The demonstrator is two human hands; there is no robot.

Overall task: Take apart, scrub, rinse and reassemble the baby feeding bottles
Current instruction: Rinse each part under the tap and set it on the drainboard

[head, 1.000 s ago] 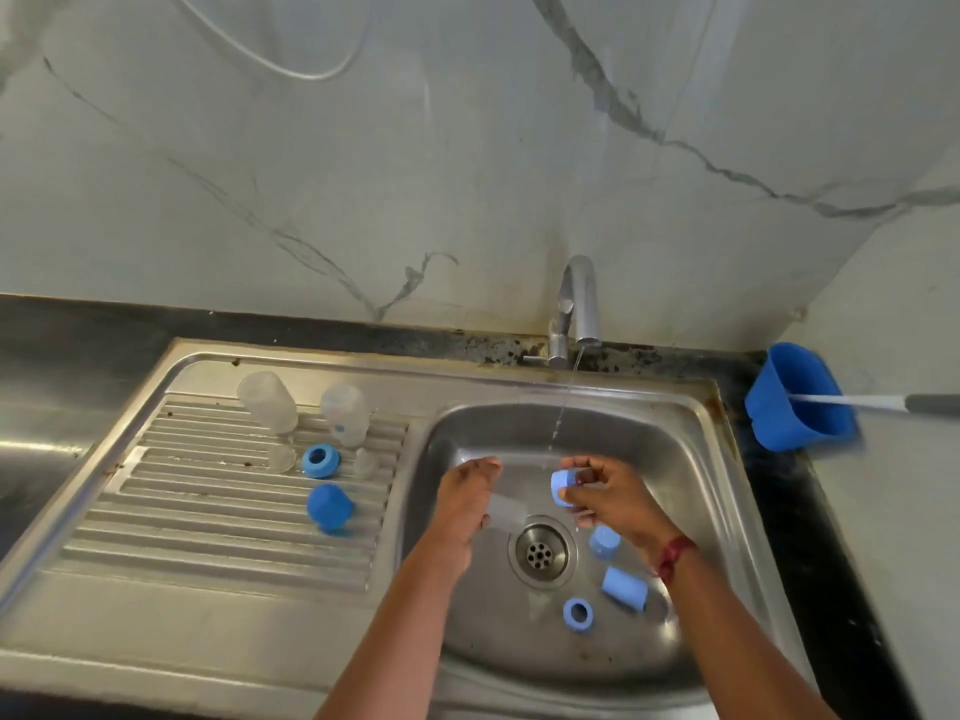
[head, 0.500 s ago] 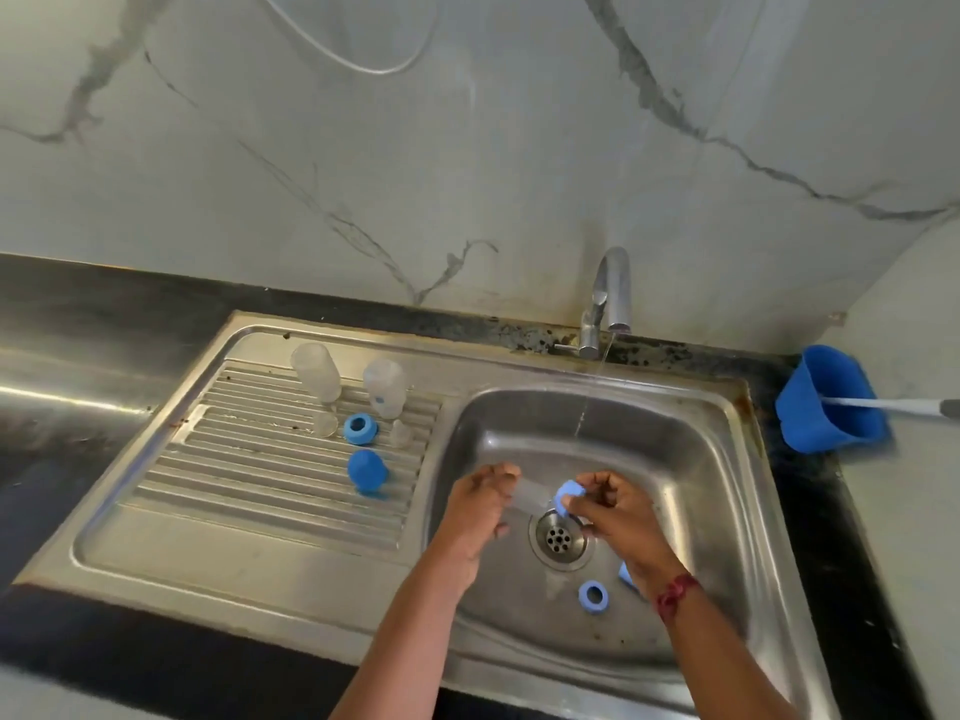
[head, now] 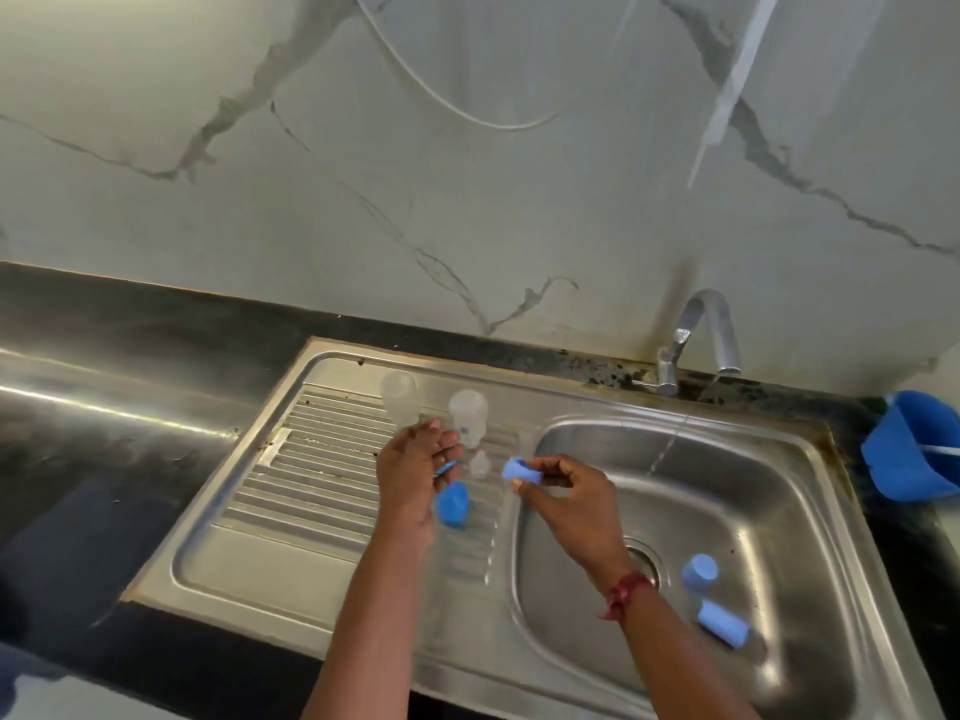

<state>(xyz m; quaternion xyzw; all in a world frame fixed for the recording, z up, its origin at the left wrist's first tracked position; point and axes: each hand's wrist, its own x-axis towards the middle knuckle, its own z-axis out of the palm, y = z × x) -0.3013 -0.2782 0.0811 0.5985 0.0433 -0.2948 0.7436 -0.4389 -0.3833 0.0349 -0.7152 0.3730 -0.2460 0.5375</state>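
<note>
My right hand [head: 563,488] pinches a small blue bottle part [head: 522,471] above the rim between the drainboard and the basin. My left hand [head: 413,478] hovers over the drainboard [head: 311,459] with its fingers bent over a blue ring [head: 445,467], which is mostly hidden; whether it holds anything is unclear. A blue cap [head: 453,505] lies just below those fingers. Two clear bottles [head: 399,394] [head: 468,413] stand behind the hand, and a clear teat [head: 480,462] is beside them. Two more blue caps [head: 700,570] [head: 722,623] lie in the basin.
The tap [head: 709,330] runs a thin stream of water into the steel basin [head: 753,470]. A blue container [head: 914,449] with a white handle in it stands on the black counter [head: 130,330] at the right edge. The marble wall rises behind.
Both hands have moved left from over the drain to the drainboard side. The right hand still carries the blue part. The view has swung left and up.
</note>
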